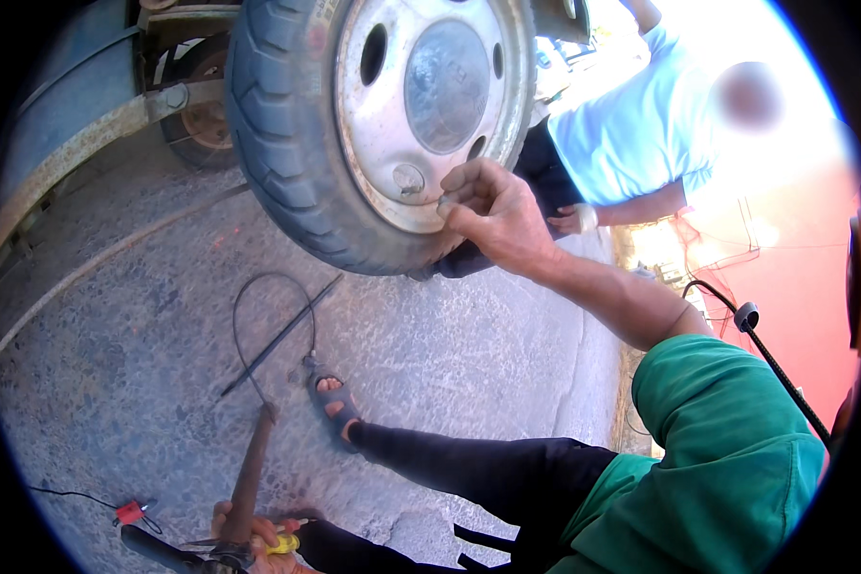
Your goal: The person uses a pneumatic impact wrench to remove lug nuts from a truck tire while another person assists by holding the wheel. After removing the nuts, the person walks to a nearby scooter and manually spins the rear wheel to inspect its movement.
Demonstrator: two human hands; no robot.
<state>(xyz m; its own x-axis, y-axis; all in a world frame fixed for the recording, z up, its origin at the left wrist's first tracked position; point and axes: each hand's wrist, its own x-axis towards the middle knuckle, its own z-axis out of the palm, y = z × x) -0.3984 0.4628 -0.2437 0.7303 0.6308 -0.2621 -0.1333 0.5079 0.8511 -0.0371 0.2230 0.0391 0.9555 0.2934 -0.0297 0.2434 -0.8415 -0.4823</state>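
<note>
My right hand (493,210) reaches to the lower edge of a wheel's silver steel rim (378,163). Its thumb and forefinger are pinched together; anything between them is too small to make out. Beside the fingertips is a round metal spot (408,179) on the rim. A worn black tyre (282,124) surrounds it. Low in the picture, my left hand (258,550) closes around the base of a brown tapered bar (249,469). A yellow handle-like piece (283,543) shows against its fingers. The bar's lower end and part of the hand are cut off or hidden.
A thin cable (237,316) loops over the concrete, across a dark rod (282,335), near my sandalled foot (335,397). A red clip-like device (129,513) lies lower left. Another person in light blue (622,124) stands behind the wheel. A rusty metal frame (77,167) is upper left.
</note>
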